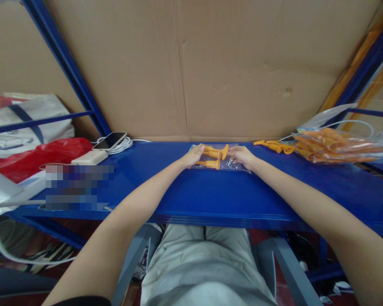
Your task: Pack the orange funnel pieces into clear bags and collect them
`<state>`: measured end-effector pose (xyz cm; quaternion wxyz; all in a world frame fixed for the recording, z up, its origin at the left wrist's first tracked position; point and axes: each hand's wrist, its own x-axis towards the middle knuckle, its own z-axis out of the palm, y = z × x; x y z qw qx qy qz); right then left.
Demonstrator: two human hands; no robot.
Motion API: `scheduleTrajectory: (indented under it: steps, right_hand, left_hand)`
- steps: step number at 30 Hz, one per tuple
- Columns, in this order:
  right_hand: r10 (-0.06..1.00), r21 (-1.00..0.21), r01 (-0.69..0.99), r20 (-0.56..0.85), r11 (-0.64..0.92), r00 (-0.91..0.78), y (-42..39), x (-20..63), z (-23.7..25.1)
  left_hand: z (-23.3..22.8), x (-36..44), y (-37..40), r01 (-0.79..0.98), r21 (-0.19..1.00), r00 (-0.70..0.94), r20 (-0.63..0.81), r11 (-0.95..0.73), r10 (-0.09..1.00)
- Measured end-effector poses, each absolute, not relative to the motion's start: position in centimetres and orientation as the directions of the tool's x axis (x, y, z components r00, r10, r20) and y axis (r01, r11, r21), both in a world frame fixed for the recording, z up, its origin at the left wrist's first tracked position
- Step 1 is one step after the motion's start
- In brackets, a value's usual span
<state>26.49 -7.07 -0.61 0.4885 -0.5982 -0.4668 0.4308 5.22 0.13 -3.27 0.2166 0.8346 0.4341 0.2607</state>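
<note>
A clear plastic bag (227, 165) lies on the blue shelf top in front of me, with orange plastic pieces (213, 164) in it that look like ribbed, flared tubes. My left hand (193, 157) is closed on the bag's left end, its fingers over the tails of the pieces. At the bag's right side, my right hand (243, 157) grips the film with bent fingers. Close to those fingertips, an orange piece (224, 152) stands crosswise to the others; whether it is fully inside the bag, I cannot tell.
Loose orange pieces (274, 146) lie at the right, beside a larger filled plastic bag (335, 146). To the left are a phone (110, 141) on a coiled white cable (124, 145), a white power bank (90, 158) and a red bag (51, 155). Cardboard (178, 72) backs the shelf.
</note>
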Motion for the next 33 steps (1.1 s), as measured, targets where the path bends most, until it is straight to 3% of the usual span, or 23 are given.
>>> scheduleTrajectory:
  steps: [3,8,17,26,33]
  right_hand:
    - [0.977,-0.984,0.155,-0.059,-0.092,0.207,-7.0,26.6,-0.7]
    - [0.974,-0.977,0.189,-0.052,-0.095,0.222,-7.0,26.4,-0.8]
    - [0.976,-0.988,0.131,-0.059,-0.088,0.210,-7.1,26.8,-0.9]
    - [0.978,-0.977,0.184,-0.067,-0.104,0.198,-7.0,26.5,-0.7]
    - [0.980,-0.957,0.280,-0.024,-0.080,0.199,-6.9,26.5,-0.9]
  left_hand:
    - [-2.6,4.9,-0.7,0.770,0.433,0.460,0.131,-0.468,0.878]
    - [-2.2,5.1,-1.5,0.805,0.317,0.501,0.089,-0.501,0.861]
    - [-2.3,5.3,-1.6,0.765,0.298,0.560,0.130,-0.571,0.818]
    - [-2.1,5.7,-1.8,0.694,0.257,0.641,0.205,-0.673,0.739]
    - [-2.7,5.9,-1.6,0.701,0.300,0.639,0.137,-0.647,0.757]
